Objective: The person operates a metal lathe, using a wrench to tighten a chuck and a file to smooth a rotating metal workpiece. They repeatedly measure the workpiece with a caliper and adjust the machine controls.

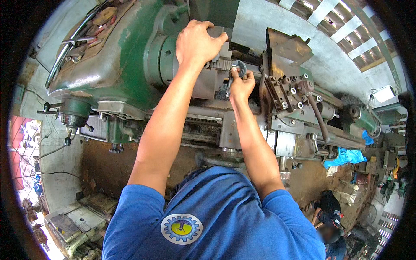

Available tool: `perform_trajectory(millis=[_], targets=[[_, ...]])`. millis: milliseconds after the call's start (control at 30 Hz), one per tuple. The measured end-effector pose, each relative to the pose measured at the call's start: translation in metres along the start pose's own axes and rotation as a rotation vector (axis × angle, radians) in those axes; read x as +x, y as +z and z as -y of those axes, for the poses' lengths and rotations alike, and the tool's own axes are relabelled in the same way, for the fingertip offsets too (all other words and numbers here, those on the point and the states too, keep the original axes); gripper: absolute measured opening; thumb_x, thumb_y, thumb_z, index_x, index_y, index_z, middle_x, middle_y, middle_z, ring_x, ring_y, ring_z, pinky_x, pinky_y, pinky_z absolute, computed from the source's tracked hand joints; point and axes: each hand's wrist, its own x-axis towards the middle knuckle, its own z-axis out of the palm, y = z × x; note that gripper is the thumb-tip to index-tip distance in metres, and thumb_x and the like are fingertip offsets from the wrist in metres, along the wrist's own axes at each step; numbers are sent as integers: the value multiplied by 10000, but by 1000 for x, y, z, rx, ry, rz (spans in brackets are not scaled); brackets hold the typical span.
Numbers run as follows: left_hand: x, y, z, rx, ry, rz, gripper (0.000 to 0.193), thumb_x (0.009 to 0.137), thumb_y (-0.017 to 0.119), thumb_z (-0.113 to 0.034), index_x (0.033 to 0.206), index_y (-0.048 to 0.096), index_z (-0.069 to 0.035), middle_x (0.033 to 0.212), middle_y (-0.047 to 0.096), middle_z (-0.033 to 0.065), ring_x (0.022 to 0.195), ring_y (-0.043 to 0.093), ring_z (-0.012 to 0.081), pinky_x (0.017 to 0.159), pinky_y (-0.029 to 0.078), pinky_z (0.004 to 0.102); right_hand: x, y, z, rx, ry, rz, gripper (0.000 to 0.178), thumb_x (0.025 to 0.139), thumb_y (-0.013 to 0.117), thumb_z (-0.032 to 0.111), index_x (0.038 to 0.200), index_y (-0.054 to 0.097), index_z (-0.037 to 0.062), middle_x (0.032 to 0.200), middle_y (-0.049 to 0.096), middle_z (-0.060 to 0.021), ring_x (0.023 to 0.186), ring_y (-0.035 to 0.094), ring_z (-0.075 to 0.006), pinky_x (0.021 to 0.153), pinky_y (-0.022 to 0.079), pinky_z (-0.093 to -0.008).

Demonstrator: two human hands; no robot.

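Both my arms reach over a large green metal lathe. My left hand (199,43) is curled over the top of the grey lathe chuck (169,60), its fingers gripping near a chuck jaw (215,31). The stepped jaws (222,64) show just right of that wrist. My right hand (242,86) pinches a small metal piece with a round grey disc (243,66), close to the chuck's front. A narrow metal part (229,86) hangs beside those fingers. The exact kind of the held piece is too small to tell.
Right of my hands stands the tool post (286,97) with its long handle (318,117). Tools lie on the headstock (93,41). Control levers (68,140) stick out at left. A blue cloth (345,157) hangs at right. Another person (330,221) is low at the lower right.
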Motion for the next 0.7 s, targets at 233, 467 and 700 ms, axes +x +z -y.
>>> perform_trajectory(millis=[233, 467, 700], targets=[[1, 0, -1, 3, -3, -10, 514, 776, 780, -494, 1148, 789, -140, 1260, 705, 121, 1106, 704, 319, 975, 556, 436, 4, 0, 2, -7, 23, -10, 198, 927, 727, -50, 940, 545, 25, 879, 723, -106, 806, 707, -157, 760, 566, -282], [0, -1, -1, -12, 19, -28, 496, 777, 780, -494, 1126, 798, -141, 1217, 721, 120, 1081, 713, 323, 958, 562, 438, 4, -2, 1, -6, -22, 17, 194, 926, 733, -38, 941, 548, 19, 896, 731, -109, 809, 699, -149, 749, 555, -282], [-1, -1, -1, -8, -3, -4, 488, 775, 777, -501, 1139, 794, -177, 1229, 715, 109, 1102, 700, 330, 967, 558, 445, 4, -4, -1, -12, -54, 13, 213, 901, 784, 23, 913, 572, 14, 857, 725, -78, 752, 618, -86, 677, 486, -263]])
